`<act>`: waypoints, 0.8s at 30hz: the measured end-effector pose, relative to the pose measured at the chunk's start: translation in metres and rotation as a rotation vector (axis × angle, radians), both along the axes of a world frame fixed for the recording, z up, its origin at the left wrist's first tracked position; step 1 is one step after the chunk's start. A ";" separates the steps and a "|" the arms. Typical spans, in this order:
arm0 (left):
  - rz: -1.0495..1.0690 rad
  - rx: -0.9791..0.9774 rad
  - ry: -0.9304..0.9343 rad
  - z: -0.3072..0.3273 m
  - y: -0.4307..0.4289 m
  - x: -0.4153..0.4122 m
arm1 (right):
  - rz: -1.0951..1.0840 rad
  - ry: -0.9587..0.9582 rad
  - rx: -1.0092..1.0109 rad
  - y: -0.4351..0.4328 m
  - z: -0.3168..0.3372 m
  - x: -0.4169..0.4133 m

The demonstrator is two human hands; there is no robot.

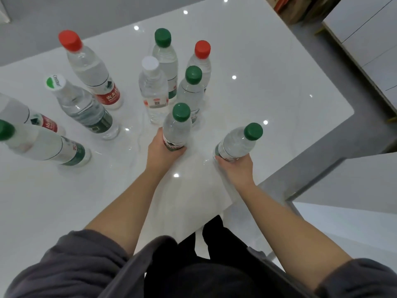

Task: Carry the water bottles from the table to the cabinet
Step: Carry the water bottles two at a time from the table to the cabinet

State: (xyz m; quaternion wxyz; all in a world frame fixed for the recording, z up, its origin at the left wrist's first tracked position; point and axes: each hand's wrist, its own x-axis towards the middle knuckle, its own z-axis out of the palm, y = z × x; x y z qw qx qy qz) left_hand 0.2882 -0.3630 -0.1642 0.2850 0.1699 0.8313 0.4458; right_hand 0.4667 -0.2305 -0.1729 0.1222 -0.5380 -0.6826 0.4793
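Looking down from the head camera, I see a glossy white table (247,67) with many water bottles standing on it. My left hand (164,150) is wrapped around the lower part of a green-capped bottle (177,127), the fingers curled on its label near the base; this bottle stands upright near the middle of the view. My right hand (235,166) is closed around the bottom of a second green-capped bottle (239,143), which is tilted, its cap leaning toward 2 o'clock. I cannot tell if its base touches the table.

From the left-hand bottle, at 12 o'clock, there is a tight group: another green-capped bottle (191,87) just beside it, a white-capped bottle (153,89) at about 11 o'clock, and behind these a tall green-capped bottle (165,54) and a red-capped bottle (200,59). At 10 o'clock stand a large red-capped bottle (90,69) and a bottle with a white and green lid (81,104), close to each other. At 9 o'clock, at the left edge of the view, are two more bottles, one with a green cap (43,145) and one with a red label (28,117), whose cap is cut off by the frame.

At 2 o'clock, in the top right corner, a pale cabinet (369,39) stands on the grey floor, well apart from the table. Both grey sleeves (71,265) are pushed up on the forearms.
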 end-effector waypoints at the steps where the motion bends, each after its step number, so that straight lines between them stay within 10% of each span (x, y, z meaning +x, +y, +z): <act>1: -0.013 -0.008 0.011 -0.001 -0.002 0.004 | -0.005 0.003 0.000 0.000 0.000 0.000; 24: -0.574 0.158 -0.113 0.050 0.109 0.298 | -0.615 0.167 0.075 0.019 0.062 0.300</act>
